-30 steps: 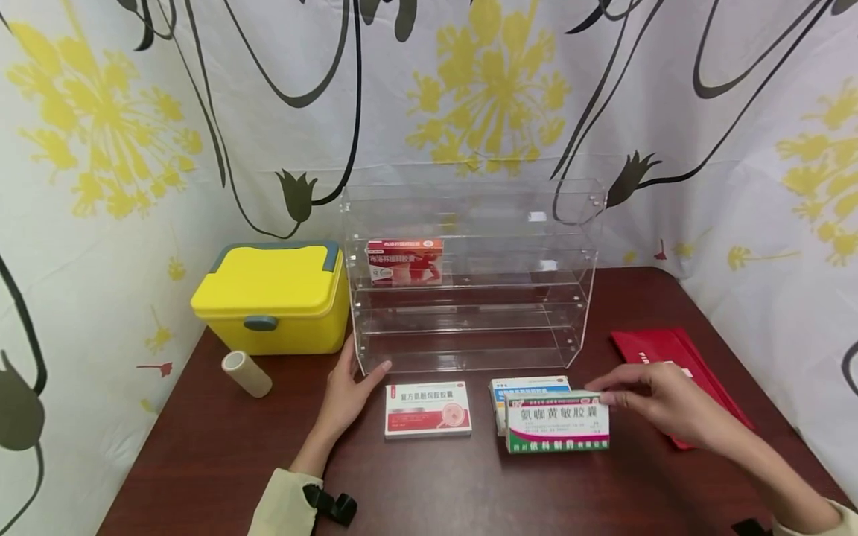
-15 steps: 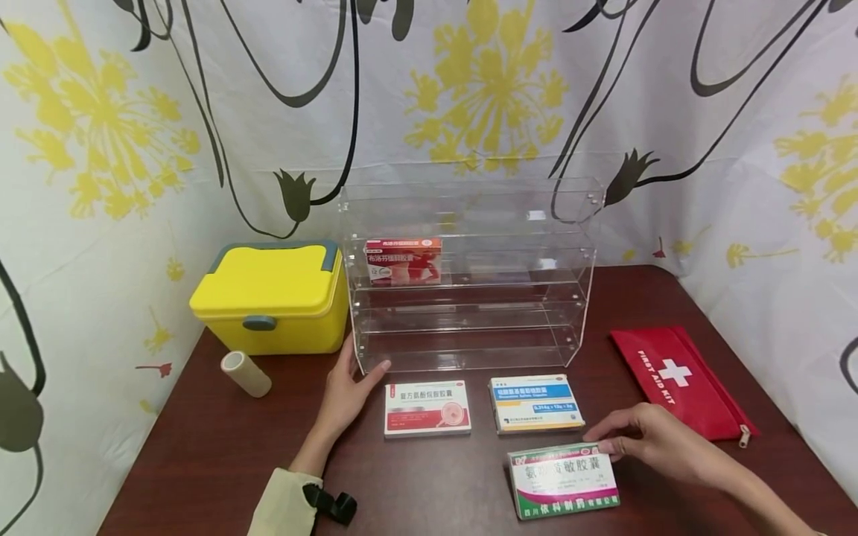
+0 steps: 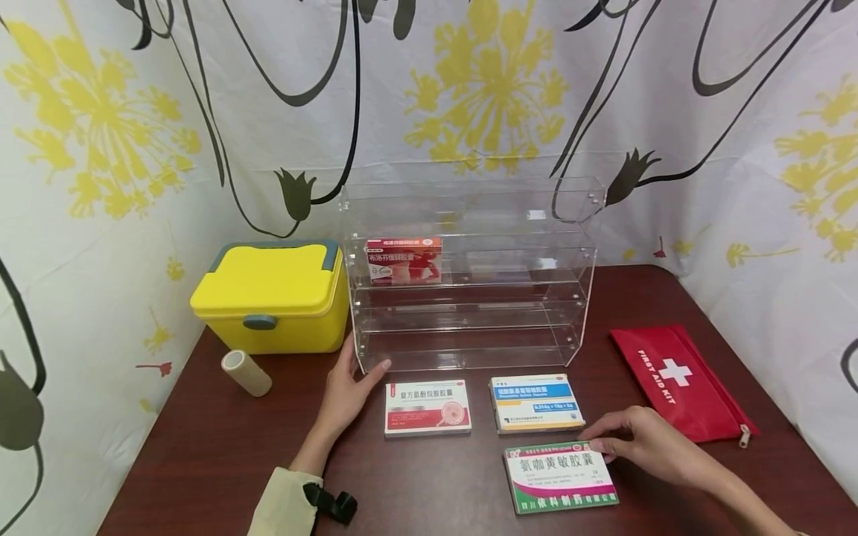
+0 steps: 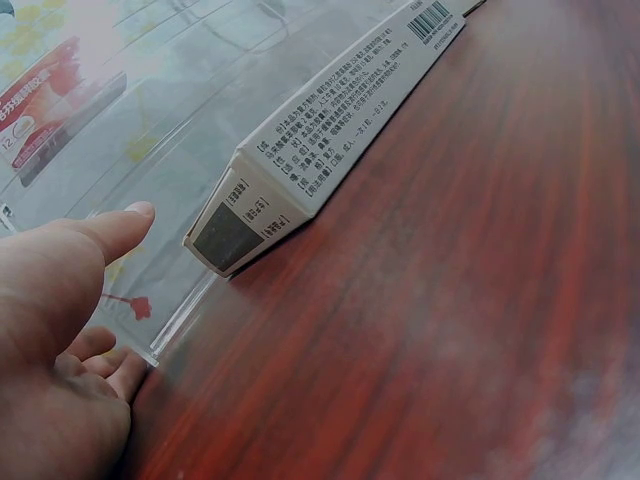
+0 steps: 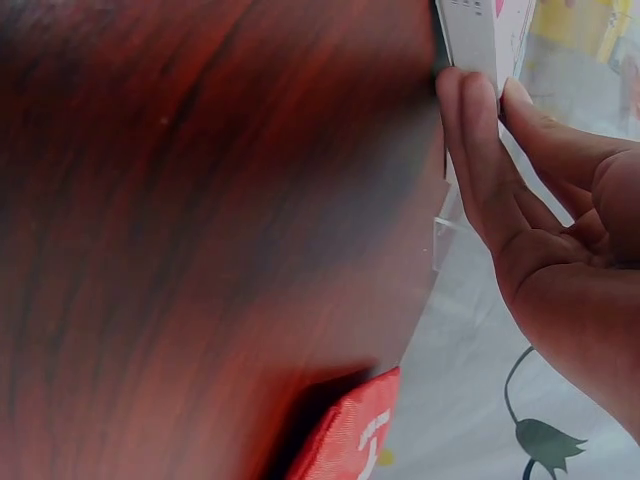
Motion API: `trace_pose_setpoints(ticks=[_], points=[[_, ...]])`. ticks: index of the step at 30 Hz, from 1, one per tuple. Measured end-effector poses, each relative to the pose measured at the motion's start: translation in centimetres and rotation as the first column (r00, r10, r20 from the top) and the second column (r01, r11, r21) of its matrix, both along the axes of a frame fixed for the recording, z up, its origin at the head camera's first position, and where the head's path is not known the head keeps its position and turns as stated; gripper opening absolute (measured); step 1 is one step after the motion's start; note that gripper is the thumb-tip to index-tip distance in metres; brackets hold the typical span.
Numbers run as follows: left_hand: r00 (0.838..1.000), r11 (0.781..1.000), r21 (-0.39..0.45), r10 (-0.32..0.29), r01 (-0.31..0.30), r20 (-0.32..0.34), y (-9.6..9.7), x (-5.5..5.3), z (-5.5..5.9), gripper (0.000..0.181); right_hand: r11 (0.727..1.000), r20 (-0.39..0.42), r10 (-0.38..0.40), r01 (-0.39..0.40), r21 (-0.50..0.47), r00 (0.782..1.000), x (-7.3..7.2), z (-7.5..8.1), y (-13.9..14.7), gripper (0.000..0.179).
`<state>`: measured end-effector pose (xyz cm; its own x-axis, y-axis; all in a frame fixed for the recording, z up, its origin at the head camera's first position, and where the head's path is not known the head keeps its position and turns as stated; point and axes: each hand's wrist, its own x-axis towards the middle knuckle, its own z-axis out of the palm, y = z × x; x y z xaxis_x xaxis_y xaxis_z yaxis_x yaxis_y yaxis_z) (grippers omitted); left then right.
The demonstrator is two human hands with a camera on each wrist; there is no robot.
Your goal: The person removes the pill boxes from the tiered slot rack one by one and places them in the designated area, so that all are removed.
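In the head view my right hand [image 3: 653,450] pinches the upper right corner of a green-and-white medicine box [image 3: 561,478], which lies on the table with its printed face up. The right wrist view shows thumb and fingers on either side of the box end [image 5: 475,40]. My left hand [image 3: 345,398] rests against the lower left side of a clear acrylic shelf rack [image 3: 462,361], thumb stretched out in front. Near that thumb lies a red-and-white medicine box [image 3: 427,409]. A blue-and-white medicine box [image 3: 536,403] lies just beyond the green one.
A red medicine box [image 3: 405,262] stands inside the rack, on the left. Left of the rack are a yellow lidded case [image 3: 268,298] and a small beige tube [image 3: 246,374]. A red first aid pouch [image 3: 684,383] lies at the right of the table. A patterned cloth hangs behind.
The green-and-white box has come down and towards me, from in front of the blue-and-white box onto the table. My right hand moved with it. The left hand stayed still.
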<state>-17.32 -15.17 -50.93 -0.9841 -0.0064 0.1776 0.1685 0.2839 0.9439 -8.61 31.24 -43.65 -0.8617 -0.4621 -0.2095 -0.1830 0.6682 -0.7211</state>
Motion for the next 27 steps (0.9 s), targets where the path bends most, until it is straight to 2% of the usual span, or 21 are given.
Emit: trace_pose_setpoints(ticks=[2, 3, 7, 9, 15, 21, 27], points=[[1.0, 1.0, 0.004, -0.003, 0.003, 0.0, 0.2, 0.4, 1.0, 0.084, 1.0, 0.005, -0.01, 0.01, 0.003, 1.0, -0.1, -0.1, 0.0, 0.023], [1.0, 1.0, 0.007, -0.003, 0.003, -0.004, 0.2, 0.4, 1.0, 0.084, 1.0, 0.004, -0.009, 0.009, 0.005, 1.0, -0.1, -0.2, 0.0, 0.023], [1.0, 1.0, 0.012, -0.002, 0.002, 0.001, 0.1, 0.4, 0.9, 0.085, 1.0, -0.002, -0.001, 0.001, 0.006, 1.0, -0.3, -0.2, 0.0, 0.022], [1.0, 1.0, 0.008, 0.004, -0.004, -0.002, -0.1, -0.1, -0.2, 0.085, 1.0, -0.013, 0.006, -0.006, 0.008, 1.0, -0.4, -0.2, 0.0, 0.022], [1.0, 1.0, 0.003, 0.01, -0.01, 0.008, -0.2, 0.0, -0.1, 0.085, 1.0, -0.037, 0.007, -0.007, 0.017, 0.999, -0.5, -0.5, -0.1, 0.02], [1.0, 1.0, 0.003, 0.012, -0.012, 0.006, -0.2, -0.1, -0.1, 0.085, 1.0, -0.021, 0.013, -0.012, 0.006, 1.0, -0.5, -0.5, 0.2, 0.021], [1.0, 1.0, 0.012, -0.001, 0.001, 0.009, -0.1, 0.0, -0.1, 0.085, 0.999, -0.005, -0.017, 0.017, -0.043, 1.0, -0.1, 0.3, 1.5, 0.028]])
